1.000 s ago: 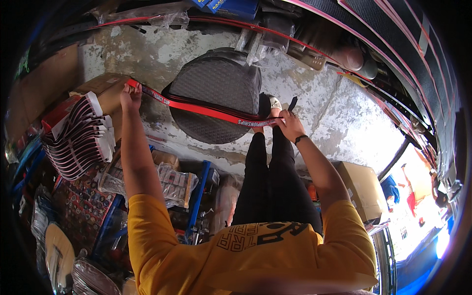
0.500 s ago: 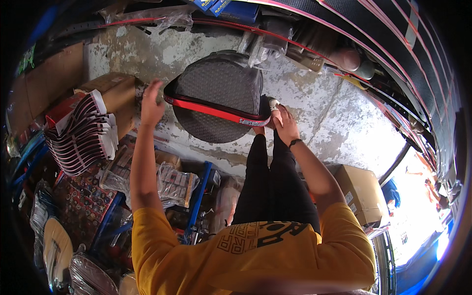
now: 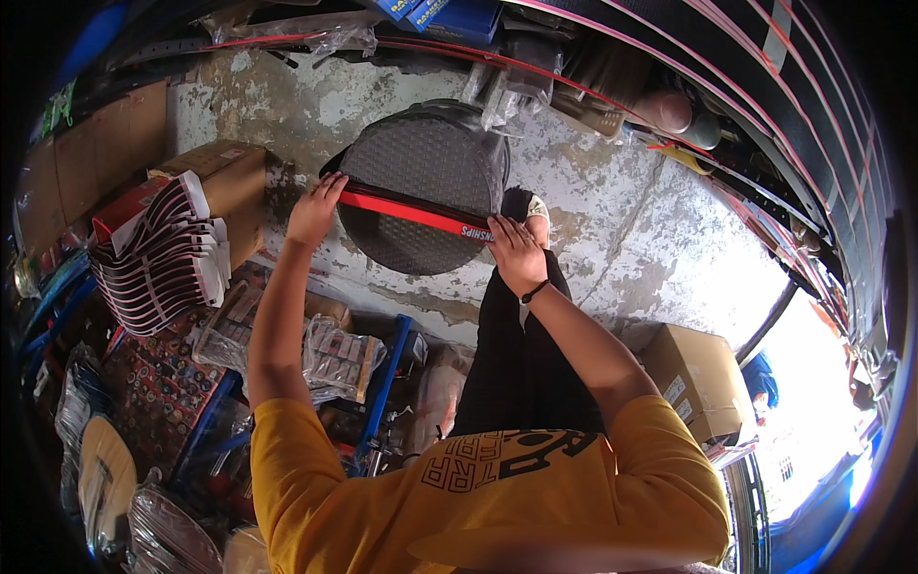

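A red and black printed strip (image 3: 406, 209) stretches across the front part of a round, dark grey textured disc (image 3: 421, 158), which is on the worn floor. At the strip's left end, my left hand (image 3: 316, 210) has its fingers closed over the edge. My right hand (image 3: 518, 253) grips the other end, near my right foot, with its fingers curled over the top. The undersides of both grips are hidden. A thin black band circles my right wrist.
Cardboard boxes (image 3: 229, 196) and a stack of curved striped pieces (image 3: 158, 253) stand on the left. A blue-edged rack (image 3: 384, 397) holds plastic-wrapped packs nearby. Another cardboard box (image 3: 703, 383) sits at right. Long black strips with pink edges (image 3: 736, 67) hang along the upper right.
My left hand has moved from beside the strip onto its left end. My right hand has shifted left from near my foot onto the strip's right end.
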`<state>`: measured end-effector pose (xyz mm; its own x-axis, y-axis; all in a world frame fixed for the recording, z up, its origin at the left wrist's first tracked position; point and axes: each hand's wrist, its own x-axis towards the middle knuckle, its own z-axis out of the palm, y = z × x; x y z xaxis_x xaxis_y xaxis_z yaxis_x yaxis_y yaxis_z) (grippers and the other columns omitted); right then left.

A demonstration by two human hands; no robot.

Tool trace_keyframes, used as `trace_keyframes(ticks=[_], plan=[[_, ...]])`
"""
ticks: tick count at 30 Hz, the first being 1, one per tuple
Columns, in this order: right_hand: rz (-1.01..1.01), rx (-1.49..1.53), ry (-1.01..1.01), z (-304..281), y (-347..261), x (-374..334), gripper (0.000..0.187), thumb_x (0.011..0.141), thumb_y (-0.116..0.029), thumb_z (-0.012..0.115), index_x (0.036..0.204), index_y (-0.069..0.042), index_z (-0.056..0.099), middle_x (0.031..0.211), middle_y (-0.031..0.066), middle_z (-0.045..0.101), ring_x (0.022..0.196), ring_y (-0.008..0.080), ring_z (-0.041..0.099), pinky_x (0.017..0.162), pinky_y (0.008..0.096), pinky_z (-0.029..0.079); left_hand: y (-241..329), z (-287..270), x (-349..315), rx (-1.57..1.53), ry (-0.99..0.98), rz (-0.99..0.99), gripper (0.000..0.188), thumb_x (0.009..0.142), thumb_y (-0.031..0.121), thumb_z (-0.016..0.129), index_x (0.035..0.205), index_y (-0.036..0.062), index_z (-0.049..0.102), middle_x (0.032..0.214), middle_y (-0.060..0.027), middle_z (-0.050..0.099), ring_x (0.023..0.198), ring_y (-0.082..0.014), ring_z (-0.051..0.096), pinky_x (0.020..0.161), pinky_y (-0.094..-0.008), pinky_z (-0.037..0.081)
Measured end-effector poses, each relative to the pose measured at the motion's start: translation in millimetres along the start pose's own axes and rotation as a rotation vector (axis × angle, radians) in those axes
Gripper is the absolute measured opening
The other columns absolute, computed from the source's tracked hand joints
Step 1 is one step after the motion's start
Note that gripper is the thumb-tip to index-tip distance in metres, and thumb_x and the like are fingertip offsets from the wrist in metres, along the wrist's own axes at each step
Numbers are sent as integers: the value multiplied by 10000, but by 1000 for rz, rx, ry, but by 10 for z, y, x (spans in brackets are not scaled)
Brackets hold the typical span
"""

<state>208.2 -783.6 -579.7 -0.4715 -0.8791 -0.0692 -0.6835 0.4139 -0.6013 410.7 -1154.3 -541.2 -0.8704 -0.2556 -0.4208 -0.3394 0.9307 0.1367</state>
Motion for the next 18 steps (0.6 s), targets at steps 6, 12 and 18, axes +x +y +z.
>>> trace_keyframes(ticks=[6, 12, 18], plan=[[1, -20, 64, 107, 28, -1, 388, 852, -128, 626, 1239, -108, 598, 1186, 88, 667, 1074, 252, 659, 880, 372, 546, -42, 21, 12, 37, 46, 52, 442, 872, 20, 528, 1309, 85, 538, 1324, -103, 579, 1239, -273, 549, 954, -384, 516], [61, 31, -27, 145, 32, -22, 486, 811, -137, 691, 1275, -74, 562, 1240, 118, 635, 1136, 263, 619, 992, 394, 486, -30, 23, 44, -51, 32, 8, 387, 867, 34, 550, 1250, 73, 579, 1280, -91, 604, 1209, -277, 566, 992, -386, 491], [129, -7, -73, -71, -123, 15, 590, 826, -138, 648, 1384, -109, 457, 1351, 124, 539, 1267, 299, 504, 1099, 484, 359, 153, 60, 65, 178, 107, -144, 630, 864, 4, 528, 1463, 130, 377, 1370, -166, 505, 1365, -358, 395, 1123, -478, 345]])
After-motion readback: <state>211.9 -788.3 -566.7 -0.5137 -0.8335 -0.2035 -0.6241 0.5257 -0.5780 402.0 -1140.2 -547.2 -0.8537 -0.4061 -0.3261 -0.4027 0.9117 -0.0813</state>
